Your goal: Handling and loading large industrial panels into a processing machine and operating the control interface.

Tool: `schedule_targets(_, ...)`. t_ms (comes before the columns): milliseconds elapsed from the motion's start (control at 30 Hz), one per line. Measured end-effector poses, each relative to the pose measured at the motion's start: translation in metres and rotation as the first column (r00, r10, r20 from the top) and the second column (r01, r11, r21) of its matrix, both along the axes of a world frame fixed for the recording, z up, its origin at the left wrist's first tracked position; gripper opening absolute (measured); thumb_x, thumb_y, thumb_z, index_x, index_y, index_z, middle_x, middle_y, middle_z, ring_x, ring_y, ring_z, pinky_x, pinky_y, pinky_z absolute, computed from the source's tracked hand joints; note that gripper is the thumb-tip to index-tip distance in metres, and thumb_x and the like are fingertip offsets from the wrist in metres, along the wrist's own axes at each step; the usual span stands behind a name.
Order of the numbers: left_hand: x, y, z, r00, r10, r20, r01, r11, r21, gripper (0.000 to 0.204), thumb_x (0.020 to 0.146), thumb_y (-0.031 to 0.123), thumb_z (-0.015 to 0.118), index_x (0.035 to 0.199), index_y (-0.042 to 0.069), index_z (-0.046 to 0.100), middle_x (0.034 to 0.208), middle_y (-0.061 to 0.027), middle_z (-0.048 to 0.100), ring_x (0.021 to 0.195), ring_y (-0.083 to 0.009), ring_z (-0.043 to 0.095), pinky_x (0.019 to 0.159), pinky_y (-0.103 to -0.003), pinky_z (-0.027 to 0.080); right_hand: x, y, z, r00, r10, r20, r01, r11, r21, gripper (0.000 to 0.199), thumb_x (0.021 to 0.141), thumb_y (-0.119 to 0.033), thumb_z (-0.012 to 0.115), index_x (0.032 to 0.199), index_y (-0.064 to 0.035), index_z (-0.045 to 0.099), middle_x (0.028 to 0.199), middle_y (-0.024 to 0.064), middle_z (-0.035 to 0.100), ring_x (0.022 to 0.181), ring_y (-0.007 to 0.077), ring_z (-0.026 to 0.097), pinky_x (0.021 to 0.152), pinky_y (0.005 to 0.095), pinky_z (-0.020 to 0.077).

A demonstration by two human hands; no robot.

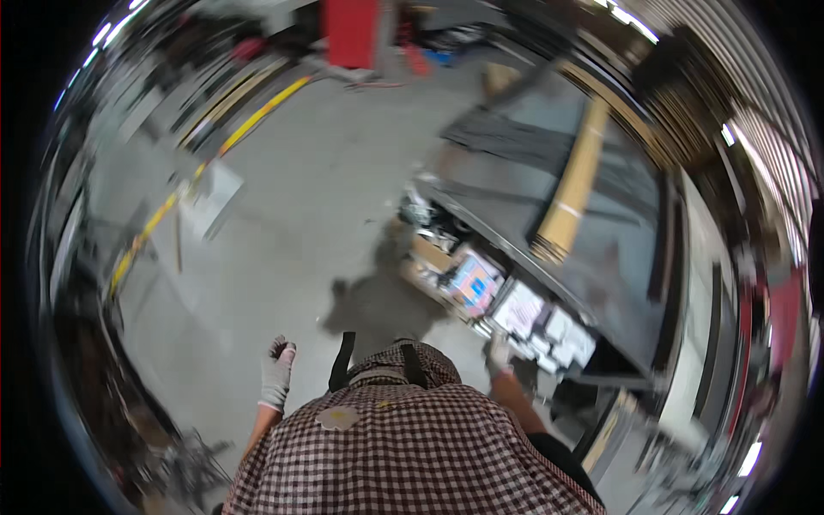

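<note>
Head view: looking straight down over my checked shirt (412, 446) at a grey concrete floor (326, 197); picture blurred.
Hands counted: two, both mine, both in pale work gloves.
Left hand (277, 373): hangs at my side, forearm bare, fingers curled loosely in toward the palm, holding nothing, only floor beneath it.
Right hand (498, 352): raised ahead of my right side, bare forearm trailing back to the shirt; too blurred, so I cannot tell whether it is clenched or loose.
Nearest thing: lower shelf (515, 309) of a dark workbench (592, 257), just beyond the right fingertips, crammed with small boxes and packets; touching or not, I cannot tell.
Bench top: one long tan board (573, 184) lying lengthwise, well beyond the right hand.
Floor marks: one yellow line (215, 159), far ahead of the left hand.
Shadow: mine, one dark patch (378, 305) between the two hands.
</note>
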State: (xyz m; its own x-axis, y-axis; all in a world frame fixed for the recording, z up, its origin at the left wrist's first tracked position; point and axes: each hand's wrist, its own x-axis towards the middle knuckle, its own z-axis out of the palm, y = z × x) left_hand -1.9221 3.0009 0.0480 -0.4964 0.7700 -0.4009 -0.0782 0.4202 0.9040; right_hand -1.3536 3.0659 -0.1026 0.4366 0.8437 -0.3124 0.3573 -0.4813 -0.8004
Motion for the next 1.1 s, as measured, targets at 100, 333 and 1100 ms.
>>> schedule_targets(100, -0.039, -0.033, -0.002, 0.988, 0.127, 0.092, -0.129, 0.991, 0.02, 0.031, 0.087, 0.012, 0.069, 0.115, -0.001, 0.062, 0.103, -0.004, 0.064, 0.092, -0.0126, 0.06, 0.089, -0.027, 0.048, -0.135, 0.024, 0.201, 0.035, 0.88, 0.474, -0.991, -0.031, 0.129, 0.023, 0.095, -0.026, 0.046, 0.082, -0.0121, 0.059, 0.076, 0.0071, 0.06, 0.072, 0.0253, 0.06, 0.061, 0.0432, 0.0469)
schedule_targets(333, -0.138, 0.04, 0.013, 0.98, 0.067, 0.189, -0.042, 0.99, -0.136, 0.048, 0.088, 0.022, 0.068, 0.128, -0.002, 0.057, 0.107, -0.0056, 0.066, 0.095, -0.0141, 0.061, 0.087, -0.029, 0.049, -0.134, 0.06, -0.22, -0.156, 0.897, 0.413, -0.78, 0.145, -0.609, 0.014, 0.09, -0.023, 0.054, 0.095, -0.0145, 0.063, 0.08, 0.0043, 0.067, 0.077, 0.0246, 0.067, 0.063, 0.0385, 0.0529)
schedule_targets(1100, -0.698, -0.043, -0.125, 0.776, 0.628, -0.06, -0.534, 0.604, -0.591, 0.033, 0.085, 0.028, 0.061, 0.099, -0.001, 0.067, 0.076, -0.0096, 0.065, 0.071, -0.0235, 0.061, 0.065, -0.038, 0.053, -1.167, 0.372, 0.103, 0.262, 0.952, -0.158, -0.903, 0.184, -0.388, 0.031, 0.085, -0.037, 0.06, 0.098, -0.0104, 0.069, 0.082, 0.0103, 0.067, 0.076, 0.021, 0.062, 0.069, 0.0344, 0.0484)
